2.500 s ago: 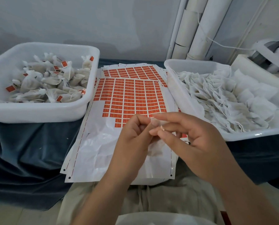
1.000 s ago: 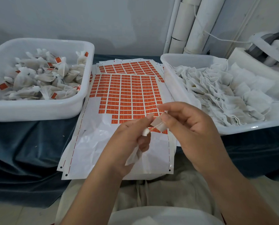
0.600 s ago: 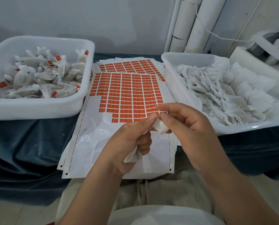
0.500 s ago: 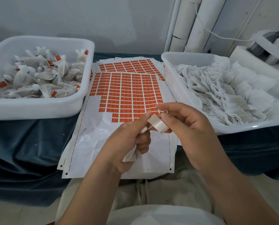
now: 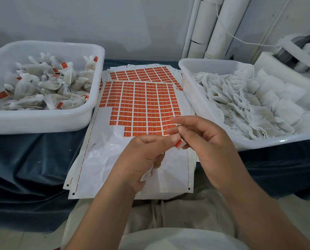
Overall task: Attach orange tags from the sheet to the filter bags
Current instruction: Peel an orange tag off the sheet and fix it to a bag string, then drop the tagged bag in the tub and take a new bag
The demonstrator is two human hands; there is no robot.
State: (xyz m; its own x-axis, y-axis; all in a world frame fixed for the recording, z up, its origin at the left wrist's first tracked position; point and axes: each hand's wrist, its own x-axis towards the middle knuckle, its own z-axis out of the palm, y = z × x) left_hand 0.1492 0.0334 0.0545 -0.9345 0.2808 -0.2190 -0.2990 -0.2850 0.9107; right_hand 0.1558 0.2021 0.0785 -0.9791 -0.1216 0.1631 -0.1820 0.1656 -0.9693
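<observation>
As your left hand (image 5: 141, 157) is clutching a filter bag (image 5: 148, 175), the fingers of your right hand (image 5: 210, 145) are pinching an orange tag (image 5: 177, 144); pressing it shut likely comes next.

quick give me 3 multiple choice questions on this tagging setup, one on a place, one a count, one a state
1. Where is the tub of tagged filter bags?
A. left of the tag sheet
B. right of it
C. on top of it

2. How many white tubs hold bags?
A. one
B. two
C. four

3. The left hand is:
A. flat on the sheet
B. gripping a white filter bag
C. open and empty

Answers:
1 A, it stands at the sheet's left edge.
2 B, one stands on each side of the sheet, and the right tub holds untagged bags.
3 B, bag cloth pokes out below its curled fingers.
</observation>
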